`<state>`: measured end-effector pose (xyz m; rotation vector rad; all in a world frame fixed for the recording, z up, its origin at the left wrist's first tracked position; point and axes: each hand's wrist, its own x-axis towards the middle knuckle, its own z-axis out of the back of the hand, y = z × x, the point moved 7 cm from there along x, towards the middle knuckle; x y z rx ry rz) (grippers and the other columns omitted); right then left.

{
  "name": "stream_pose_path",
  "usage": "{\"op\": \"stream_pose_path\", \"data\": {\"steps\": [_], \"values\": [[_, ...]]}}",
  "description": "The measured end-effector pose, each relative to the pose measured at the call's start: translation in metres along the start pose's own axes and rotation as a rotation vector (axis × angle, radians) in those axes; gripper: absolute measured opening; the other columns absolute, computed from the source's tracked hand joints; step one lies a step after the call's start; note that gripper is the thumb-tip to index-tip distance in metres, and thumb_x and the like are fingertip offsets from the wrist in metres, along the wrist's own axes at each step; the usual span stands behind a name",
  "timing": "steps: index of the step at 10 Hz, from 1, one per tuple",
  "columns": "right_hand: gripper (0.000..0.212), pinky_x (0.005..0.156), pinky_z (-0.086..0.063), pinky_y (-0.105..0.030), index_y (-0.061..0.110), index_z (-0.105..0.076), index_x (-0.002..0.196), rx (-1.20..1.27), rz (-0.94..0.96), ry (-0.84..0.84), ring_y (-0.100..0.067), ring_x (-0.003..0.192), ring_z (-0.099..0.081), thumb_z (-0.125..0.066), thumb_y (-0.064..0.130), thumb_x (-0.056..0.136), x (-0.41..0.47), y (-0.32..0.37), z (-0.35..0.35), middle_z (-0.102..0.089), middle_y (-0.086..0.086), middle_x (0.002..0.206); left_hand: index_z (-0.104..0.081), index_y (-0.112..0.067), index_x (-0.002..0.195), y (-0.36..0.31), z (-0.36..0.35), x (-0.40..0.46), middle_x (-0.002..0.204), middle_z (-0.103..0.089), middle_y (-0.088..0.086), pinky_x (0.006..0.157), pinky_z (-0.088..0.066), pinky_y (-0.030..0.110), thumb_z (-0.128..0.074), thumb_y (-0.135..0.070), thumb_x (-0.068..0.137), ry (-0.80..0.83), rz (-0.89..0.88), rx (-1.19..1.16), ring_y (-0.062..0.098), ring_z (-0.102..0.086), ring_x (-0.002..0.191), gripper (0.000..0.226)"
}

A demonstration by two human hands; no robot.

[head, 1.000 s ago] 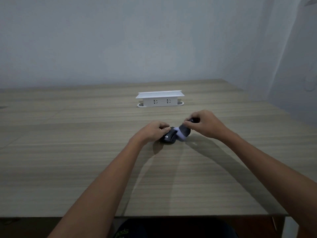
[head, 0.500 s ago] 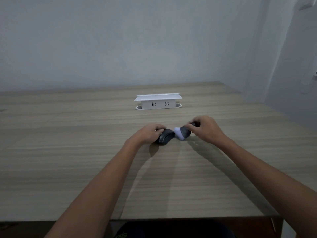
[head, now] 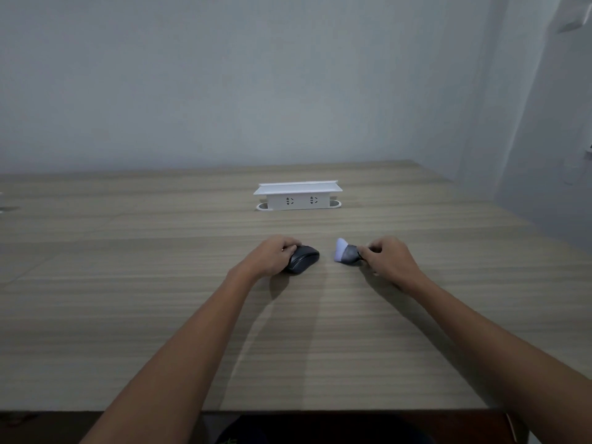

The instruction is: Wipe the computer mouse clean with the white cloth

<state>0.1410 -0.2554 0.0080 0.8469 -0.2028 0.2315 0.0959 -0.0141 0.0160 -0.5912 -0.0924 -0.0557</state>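
Observation:
A black computer mouse [head: 303,258] rests on the wooden table [head: 160,283], a little past its middle. My left hand [head: 275,257] grips the mouse from its left side. To the right, my right hand [head: 389,259] pinches a small crumpled cloth [head: 345,254], white at its left tip and dark grey where the fingers hold it. The cloth is apart from the mouse, with a bare gap of table between them.
A white power socket box [head: 298,196] with a flat lid stands on the table behind the hands. A pale wall rises at the table's far edge and along the right side. The table's near edge runs just below my forearms.
My right hand has pulled the cloth away from the mouse to the right; before, the cloth was pressed against the mouse. My left hand stays on the mouse.

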Motion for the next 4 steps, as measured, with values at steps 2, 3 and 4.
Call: {"op": "stream_pose_path", "data": {"steps": [2, 3, 4], "values": [[0.031, 0.053, -0.036, -0.018, 0.007, -0.068, 0.066, -0.059, 0.071, -0.028, -0.015, 0.061, -0.057, -0.060, 0.024, 0.090, -0.005, 0.002, -0.003, -0.068, -0.005, 0.064, -0.068, -0.009, 0.120, -0.002, -0.001, -0.005, 0.117, -0.067, 0.004, 0.091, -0.039, 0.026, -0.040, -0.014, 0.103, -0.067, -0.053, -0.011, 0.017, -0.056, 0.110, 0.033], [0.026, 0.054, -0.036, -0.019, 0.011, -0.070, 0.074, -0.040, 0.095, -0.019, -0.006, 0.055, -0.054, -0.060, 0.025, 0.093, -0.005, 0.004, 0.002, -0.066, -0.001, 0.065, -0.059, -0.017, 0.079, 0.006, 0.002, -0.006, 0.078, -0.060, 0.001, 0.073, -0.042, 0.033, -0.041, -0.021, 0.103, -0.108, -0.098, -0.042, 0.018, -0.055, 0.076, 0.031], [0.028, 0.060, -0.034, -0.027, 0.001, -0.072, 0.080, -0.049, 0.105, -0.070, -0.015, 0.059, -0.055, -0.060, 0.022, 0.093, -0.004, 0.008, 0.014, -0.065, -0.006, 0.067, -0.047, -0.012, 0.066, 0.021, 0.015, -0.009, 0.065, -0.048, 0.002, 0.063, -0.036, 0.031, -0.041, -0.027, 0.102, -0.238, -0.093, -0.082, 0.016, -0.046, 0.061, 0.039]]}}
